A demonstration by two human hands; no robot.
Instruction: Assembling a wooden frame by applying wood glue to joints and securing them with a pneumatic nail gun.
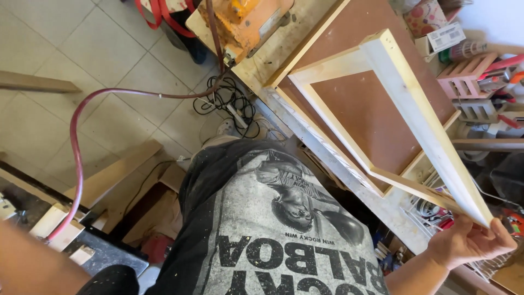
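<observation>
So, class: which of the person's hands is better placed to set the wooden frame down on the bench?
Right. The right hand already grips the wooden frame over the bench; only the left forearm shows, far away.

shirt: grey, dark printed figure and lettering | trousers: dark, dusty | arms: bare

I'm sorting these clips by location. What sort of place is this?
Most likely a home woodworking shop. The right hand holds a bare wooden frame over a workbench, an orange power tool sits nearby, and a red air hose loops across the tiled floor.
</observation>
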